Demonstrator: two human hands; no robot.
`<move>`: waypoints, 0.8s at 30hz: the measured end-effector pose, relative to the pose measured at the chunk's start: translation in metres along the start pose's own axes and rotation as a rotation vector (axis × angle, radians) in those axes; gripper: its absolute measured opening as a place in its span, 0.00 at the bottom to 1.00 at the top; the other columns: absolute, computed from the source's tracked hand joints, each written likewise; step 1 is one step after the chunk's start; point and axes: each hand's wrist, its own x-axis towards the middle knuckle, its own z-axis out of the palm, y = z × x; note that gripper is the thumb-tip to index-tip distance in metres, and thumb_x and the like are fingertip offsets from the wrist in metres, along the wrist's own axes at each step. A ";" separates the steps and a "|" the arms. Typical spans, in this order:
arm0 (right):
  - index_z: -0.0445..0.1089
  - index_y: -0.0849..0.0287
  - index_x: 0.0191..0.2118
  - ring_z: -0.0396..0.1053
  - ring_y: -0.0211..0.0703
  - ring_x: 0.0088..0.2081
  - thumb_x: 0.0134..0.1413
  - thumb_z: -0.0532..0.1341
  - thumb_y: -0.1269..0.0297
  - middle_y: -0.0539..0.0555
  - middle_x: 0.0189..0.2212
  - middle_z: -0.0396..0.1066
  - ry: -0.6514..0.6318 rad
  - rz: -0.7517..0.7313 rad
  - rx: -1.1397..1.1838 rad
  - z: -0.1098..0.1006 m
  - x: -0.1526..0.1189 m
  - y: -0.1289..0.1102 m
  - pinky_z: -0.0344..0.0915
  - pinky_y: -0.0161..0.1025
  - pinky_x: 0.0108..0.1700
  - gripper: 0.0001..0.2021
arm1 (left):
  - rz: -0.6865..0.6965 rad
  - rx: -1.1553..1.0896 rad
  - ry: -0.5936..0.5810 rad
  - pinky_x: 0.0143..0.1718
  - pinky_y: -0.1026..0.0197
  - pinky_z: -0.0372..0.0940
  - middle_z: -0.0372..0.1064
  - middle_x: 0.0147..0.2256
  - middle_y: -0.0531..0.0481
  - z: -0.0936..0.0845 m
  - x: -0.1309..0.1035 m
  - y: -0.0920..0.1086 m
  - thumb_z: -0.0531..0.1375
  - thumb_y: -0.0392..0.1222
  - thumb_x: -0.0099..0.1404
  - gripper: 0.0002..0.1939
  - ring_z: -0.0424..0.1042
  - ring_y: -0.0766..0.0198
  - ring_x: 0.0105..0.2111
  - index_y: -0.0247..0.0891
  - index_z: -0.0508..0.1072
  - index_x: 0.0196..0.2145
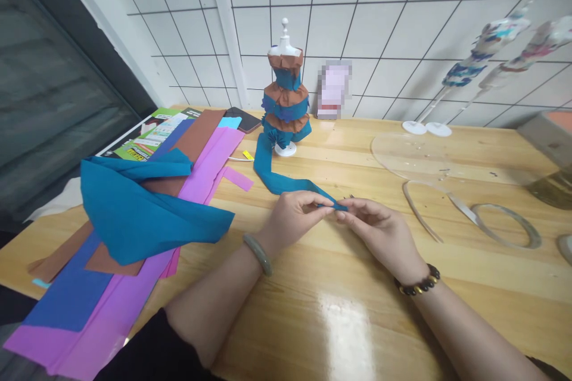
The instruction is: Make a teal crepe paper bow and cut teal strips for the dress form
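Note:
A long teal crepe paper strip [292,183] runs from the base of a small dress form [286,89] across the table to my hands. My left hand [297,214] pinches the strip near its end between thumb and fingers. Just to the right, my right hand [379,229] grips the narrow folded tip the same way; the fingertips of both hands almost meet. The white dress form stands upright, wrapped in ruffled tiers of brown and teal paper with a dark blue band.
Crepe paper sheets [93,286] in purple, blue and brown lie at left, a teal piece [147,208] on top. Behind them is a dark phone [243,120]. Double-sided tape [507,226] lies at right, near two leaning dress forms [487,53] and a box [547,137].

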 end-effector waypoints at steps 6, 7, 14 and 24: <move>0.74 0.59 0.30 0.74 0.44 0.28 0.41 0.66 0.59 0.54 0.25 0.77 0.030 0.078 0.041 -0.002 0.001 -0.004 0.72 0.41 0.33 0.10 | 0.022 0.014 0.011 0.36 0.65 0.67 0.74 0.32 0.49 0.001 -0.001 0.000 0.60 0.38 0.56 0.06 0.72 0.66 0.32 0.36 0.75 0.32; 0.74 0.59 0.29 0.74 0.44 0.28 0.41 0.66 0.59 0.54 0.25 0.77 0.035 0.087 0.046 -0.002 0.001 -0.004 0.72 0.41 0.33 0.10 | 0.015 0.010 0.015 0.36 0.65 0.67 0.74 0.32 0.49 0.001 -0.001 0.000 0.60 0.38 0.56 0.06 0.72 0.65 0.32 0.36 0.75 0.32; 0.75 0.58 0.28 0.74 0.46 0.32 0.38 0.68 0.58 0.55 0.29 0.77 0.072 0.120 0.068 -0.004 0.002 -0.004 0.71 0.43 0.38 0.10 | -0.050 -0.023 0.042 0.35 0.63 0.68 0.74 0.31 0.49 0.001 0.000 -0.001 0.61 0.40 0.55 0.06 0.72 0.65 0.31 0.36 0.75 0.31; 0.75 0.57 0.27 0.73 0.45 0.33 0.36 0.68 0.59 0.54 0.29 0.76 0.122 0.116 0.098 -0.004 0.003 -0.002 0.71 0.43 0.37 0.09 | -0.059 -0.011 0.058 0.34 0.63 0.68 0.74 0.29 0.50 0.000 0.001 0.001 0.62 0.40 0.54 0.06 0.72 0.65 0.30 0.36 0.75 0.29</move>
